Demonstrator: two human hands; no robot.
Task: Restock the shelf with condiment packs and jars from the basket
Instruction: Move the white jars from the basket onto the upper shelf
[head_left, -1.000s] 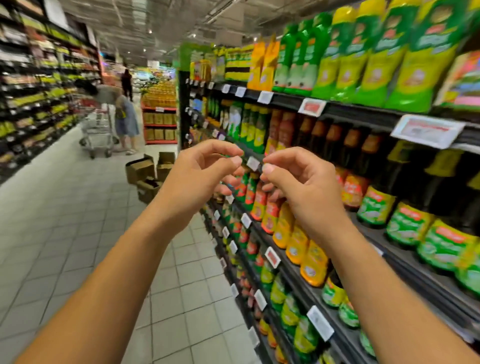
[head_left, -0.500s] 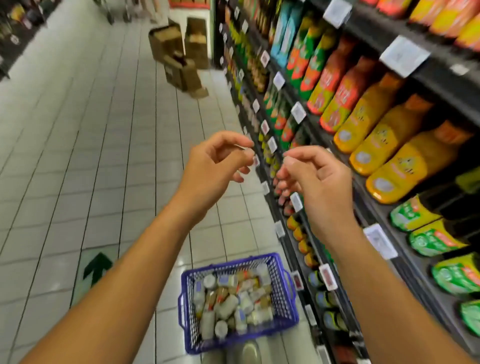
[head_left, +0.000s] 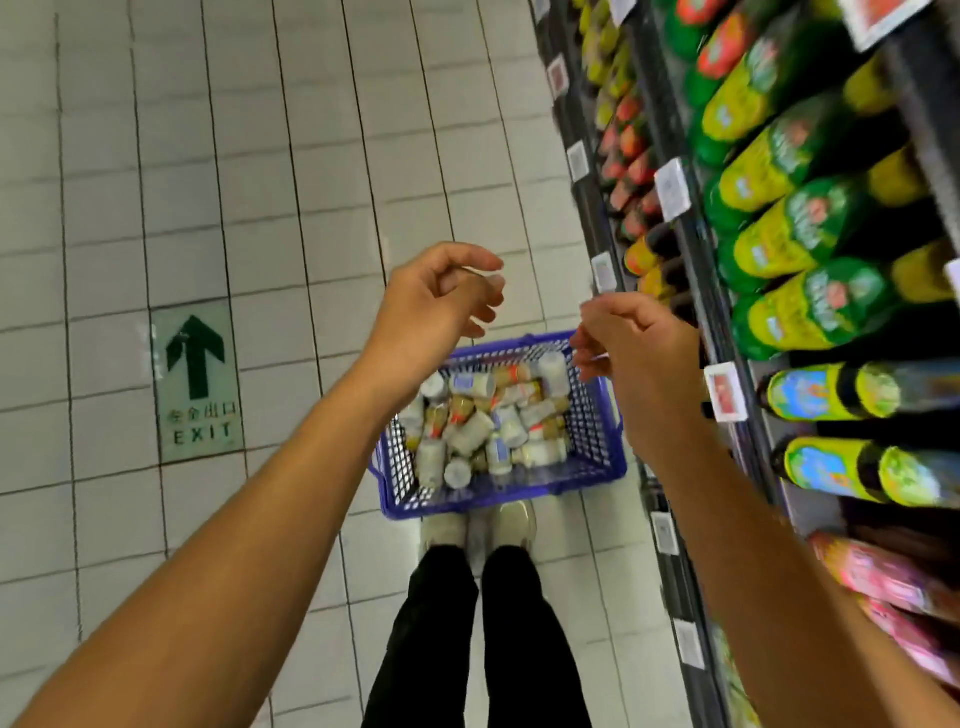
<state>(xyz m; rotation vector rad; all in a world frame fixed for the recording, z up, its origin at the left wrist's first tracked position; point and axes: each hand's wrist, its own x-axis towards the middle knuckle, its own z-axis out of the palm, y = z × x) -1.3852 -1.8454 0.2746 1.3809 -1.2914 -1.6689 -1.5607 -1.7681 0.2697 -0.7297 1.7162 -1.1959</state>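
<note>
The blue mesh basket (head_left: 498, 501) sits on the tiled floor just ahead of the person's pale shoes (head_left: 511, 525), close enough to reach by bending down. It is heaped with small jars (head_left: 483, 415), white-capped and lying at all angles. None of them looks to be out yet, so the restocking seems barely begun.

Both hands hover above the basket and touch nothing. The left hand (head_left: 436, 306) is over its far left corner, with fingers and thumb loosely curved and empty. The right hand (head_left: 634, 358) is over its right rim, also loosely curled and empty. I judge that they are poised for a first pick.

The shelf (head_left: 696, 249) runs along the basket's right side, packed with green-and-yellow sauce bottles (head_left: 789, 239) behind white price tags (head_left: 672, 189). Well to the basket's left, a green EXIT arrow sign (head_left: 196, 382) is set into the floor.
</note>
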